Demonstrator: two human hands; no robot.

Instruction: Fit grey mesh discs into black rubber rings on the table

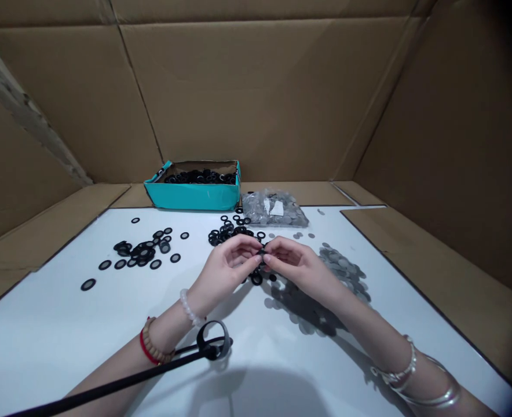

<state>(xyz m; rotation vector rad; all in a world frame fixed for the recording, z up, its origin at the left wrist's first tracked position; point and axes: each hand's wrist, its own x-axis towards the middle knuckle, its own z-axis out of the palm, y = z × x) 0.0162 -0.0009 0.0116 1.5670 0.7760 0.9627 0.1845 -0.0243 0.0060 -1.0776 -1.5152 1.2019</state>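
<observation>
No text, brand or number can be read. The clear plastic bag (293,215) at the back of the white surface (212,359) bears a white label (277,208), with a smaller white patch (267,205) just left of it; any print on either is too small to make out. The teal box (193,197) beside the bag shows black-and-white marks (161,172) at its left corner, too small to resolve as letters or digits.

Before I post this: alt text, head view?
A person's left hand and right hand pinch a small dark piece over a white tabletop. Grey-centred black rings lie left, open black rings ahead, grey discs right; behind, a teal box of rings stands beside a clear plastic bag.
</observation>
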